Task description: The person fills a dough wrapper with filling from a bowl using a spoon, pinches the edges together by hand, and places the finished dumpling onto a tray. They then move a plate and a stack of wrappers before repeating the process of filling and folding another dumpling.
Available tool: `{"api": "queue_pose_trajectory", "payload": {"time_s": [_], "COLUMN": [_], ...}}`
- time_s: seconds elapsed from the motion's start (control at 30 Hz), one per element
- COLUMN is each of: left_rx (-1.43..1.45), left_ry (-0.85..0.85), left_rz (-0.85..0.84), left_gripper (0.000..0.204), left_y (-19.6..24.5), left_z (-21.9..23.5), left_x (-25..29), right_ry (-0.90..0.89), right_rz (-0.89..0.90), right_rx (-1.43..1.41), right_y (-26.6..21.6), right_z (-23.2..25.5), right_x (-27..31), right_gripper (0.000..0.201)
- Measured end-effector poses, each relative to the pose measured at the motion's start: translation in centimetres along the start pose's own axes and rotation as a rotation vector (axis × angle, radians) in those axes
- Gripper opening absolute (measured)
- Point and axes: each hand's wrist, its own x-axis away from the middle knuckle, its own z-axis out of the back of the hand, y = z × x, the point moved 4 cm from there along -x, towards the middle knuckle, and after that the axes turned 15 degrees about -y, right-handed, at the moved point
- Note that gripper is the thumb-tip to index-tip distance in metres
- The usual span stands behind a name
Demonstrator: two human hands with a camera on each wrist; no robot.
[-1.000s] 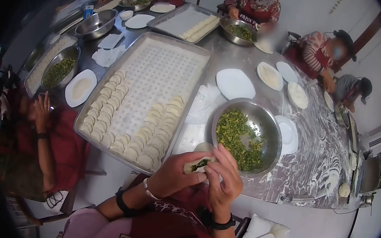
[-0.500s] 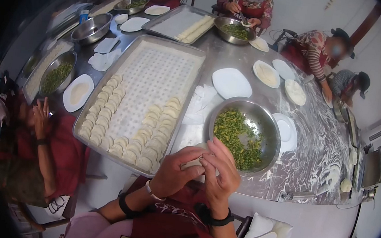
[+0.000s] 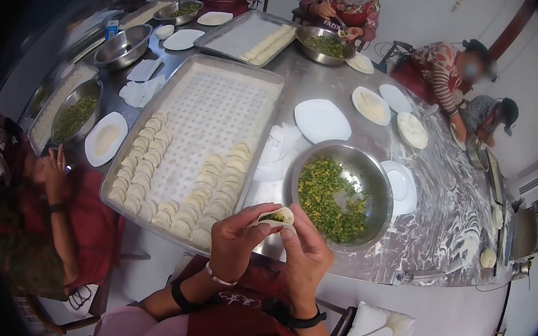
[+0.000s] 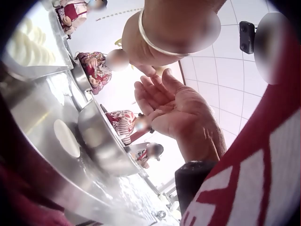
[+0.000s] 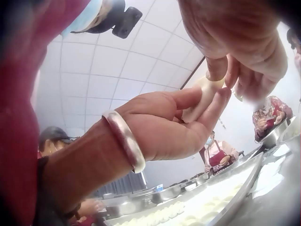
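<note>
In the head view, a partly folded dumpling [image 3: 277, 217] shows its green and yellow filling through an open top. My left hand [image 3: 234, 242] holds it from the left, thumb and fingers pinching the wrapper. From the other side my right hand [image 3: 307, 253] pinches the wrapper's right end. The right wrist view shows the pale dough [image 5: 203, 98] between both hands' fingertips. Just beyond the hands stands a steel bowl [image 3: 380, 195] of chopped filling [image 3: 330, 203]. To the left lies a large tray [image 3: 217, 101] with rows of finished dumplings [image 3: 143, 165].
A wrapper disc [image 4: 67, 138] lies on the table near the bowl. White plates [image 3: 322, 121] stand beyond it, and flour covers the tabletop [image 3: 452, 218] at right. Other people [image 3: 342, 10] work around the table; one person's hand [image 3: 54, 176] is raised at left.
Half a second ago fingers mostly covered the dumpling; now its open top faces up and the filling shows. My hands have shifted slightly left in the view and spread a little around it.
</note>
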Motion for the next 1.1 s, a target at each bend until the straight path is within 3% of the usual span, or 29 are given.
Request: {"api": "queue_pose_trajectory", "payload": {"time_s": [0.57,0.67,0.77,0.87,0.97,1.1], "left_rx": [-0.058,0.014,-0.027,-0.072,-0.095,-0.022], "left_ry": [-0.039,-0.016,-0.041,-0.081,-0.069,-0.045], "left_rz": [0.086,0.006,-0.033,-0.067,0.040,0.044], "left_gripper": [0.034,0.034,0.034,0.033,0.033,0.032], "left_y": [0.0,-0.7,-1.0,-1.3,-0.3,-0.5], "left_z": [-0.5,-0.5,-0.2,-0.4,-0.6,-0.6], "left_x": [0.6,0.5,0.4,0.5,0.7,0.9], "right_ry": [-0.035,-0.102,-0.091,-0.147,-0.143,-0.119], "right_rz": [0.290,0.258,0.086,0.087,0.129,0.178], "right_rx": [0.198,0.302,0.177,-0.064,0.025,0.182], "right_y": [-1.1,-1.0,-1.7,-0.1,-0.3,-1.2], "right_z": [0.4,1.0,0.9,1.0,1.0,0.7], "right_x": [-0.4,-0.3,-0.5,-0.4,-0.2,0.0], "right_gripper": [0.015,0.020,0.026,0.028,0.025,0.017]}}
